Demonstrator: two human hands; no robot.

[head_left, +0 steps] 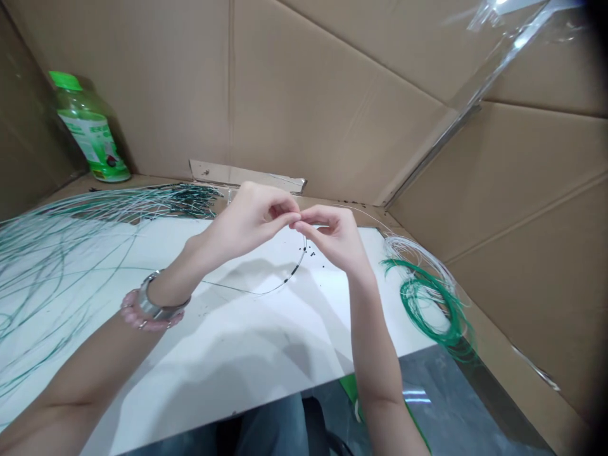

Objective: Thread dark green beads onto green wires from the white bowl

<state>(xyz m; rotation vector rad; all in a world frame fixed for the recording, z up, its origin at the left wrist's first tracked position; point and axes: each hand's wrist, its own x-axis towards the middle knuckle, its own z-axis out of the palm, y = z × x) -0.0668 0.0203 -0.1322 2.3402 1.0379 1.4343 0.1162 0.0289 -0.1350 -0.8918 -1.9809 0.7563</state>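
My left hand point(249, 218) and my right hand point(338, 237) meet above the white board, each closed in a pinch, fingertips touching. From the pinch hangs a thin wire point(256, 294) that curves down and off to the left. Short black sleeves point(291, 274) sit on it below my fingers. The wire's end is hidden between the fingertips. Tiny black bits point(312, 254) lie on the board beneath. A silver bangle and pink beads circle my left wrist.
A large bundle of green and white wires point(118, 206) with dark ends spreads across the left. Coiled green wires point(413, 310) and white wires point(418, 247) lie at the right edge of the white board point(266, 342). A green-capped bottle point(92, 136) stands back left. Cardboard walls point(308, 95) enclose the table.
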